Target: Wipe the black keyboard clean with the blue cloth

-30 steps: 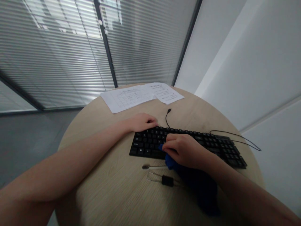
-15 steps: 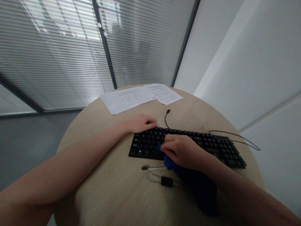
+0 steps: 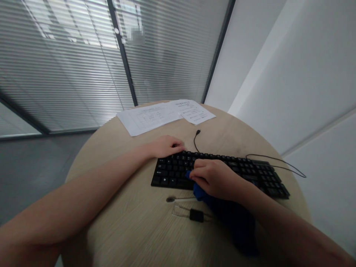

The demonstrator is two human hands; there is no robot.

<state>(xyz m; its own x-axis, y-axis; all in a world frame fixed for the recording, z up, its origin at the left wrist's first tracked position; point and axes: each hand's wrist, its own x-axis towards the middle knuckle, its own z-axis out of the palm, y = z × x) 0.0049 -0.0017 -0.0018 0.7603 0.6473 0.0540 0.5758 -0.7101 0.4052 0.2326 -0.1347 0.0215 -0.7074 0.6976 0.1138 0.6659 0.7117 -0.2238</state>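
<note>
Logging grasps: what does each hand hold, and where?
Right hand grips the cloth by one end, against the keyboard; left hand holds nothing, resting at its corner.

Keyboard [image 3: 239,171] on table [image 3: 133,230], papers [image 3: 164,115] behind it, keycap puller [image 3: 191,214] before it.

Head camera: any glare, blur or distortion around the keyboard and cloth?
Head view: soft, even daylight, no glare on the keyboard; keys sharp enough, legends unreadable; blue cloth under the right hand sinks into shadow; wide-angle lens stretches the frame edges and slants the blinds.
</note>
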